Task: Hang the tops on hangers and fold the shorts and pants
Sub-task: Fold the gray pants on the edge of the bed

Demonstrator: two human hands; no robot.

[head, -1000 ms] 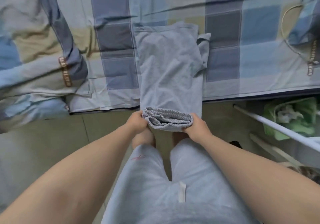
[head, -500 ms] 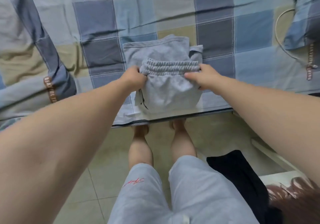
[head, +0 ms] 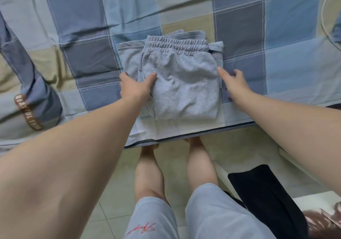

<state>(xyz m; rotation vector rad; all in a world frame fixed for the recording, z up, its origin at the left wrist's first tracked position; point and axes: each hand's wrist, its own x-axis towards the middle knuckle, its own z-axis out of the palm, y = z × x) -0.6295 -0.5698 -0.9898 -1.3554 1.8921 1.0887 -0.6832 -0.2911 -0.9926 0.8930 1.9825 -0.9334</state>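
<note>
A pair of grey shorts [head: 182, 83] lies folded in half on the checked bedsheet [head: 239, 22], elastic waistband on top at the far side. My left hand [head: 135, 86] rests on the left edge of the folded shorts, thumb on the top layer and fingers spread. My right hand [head: 233, 82] lies at the right edge of the shorts, thumb touching the fabric, fingers relaxed on the sheet. Neither hand grips the cloth.
The bed's edge [head: 184, 137] runs just below the shorts. A crumpled quilt with a brown label [head: 27, 113] lies at the left. A white cable [head: 326, 24] curls at the far right. A black garment [head: 265, 198] lies on the floor by my legs.
Both hands carried the waistband up and over the legs, laid it down, let go and slid back to the sides of the folded shorts.
</note>
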